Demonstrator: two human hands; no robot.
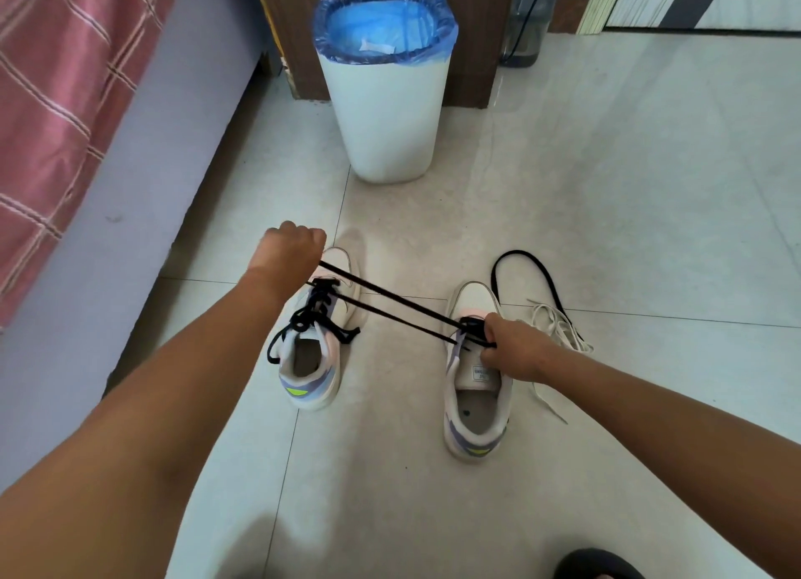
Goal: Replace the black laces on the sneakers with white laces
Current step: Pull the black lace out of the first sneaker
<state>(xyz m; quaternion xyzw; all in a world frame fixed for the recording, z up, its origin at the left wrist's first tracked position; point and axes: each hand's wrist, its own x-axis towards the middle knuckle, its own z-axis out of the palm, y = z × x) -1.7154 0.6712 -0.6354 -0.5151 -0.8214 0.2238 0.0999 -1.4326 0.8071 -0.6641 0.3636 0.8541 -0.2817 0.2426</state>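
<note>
1. On the left, the left sneaker (313, 340) stands on the floor (607, 188) with its black lace (312, 318) still in the holes. So this shoe looks not yet started.
2. The left hand (292, 249) is up over that shoe's toe, fingers curled tight round 2 strands of another black lace (390, 303).
3. Those 2 strands run tight across to the right sneaker (474, 388). I think this lace is being pulled out of that shoe; a bit still sits near its tongue.
4. The right hand (511, 349) grips the top of the right sneaker, pinching the lace there. The 2 hands are well apart.
5. The tongue has a small label (480, 373), but its writing is too tiny to read.
6. Right of that shoe, the white laces (559, 331) lie loose on the floor, not in any shoe yet. A third black cord (537, 270) loops beside them.
7. Behind stands a white bin (385, 114) with a blue bag. No writing shows on it.
</note>
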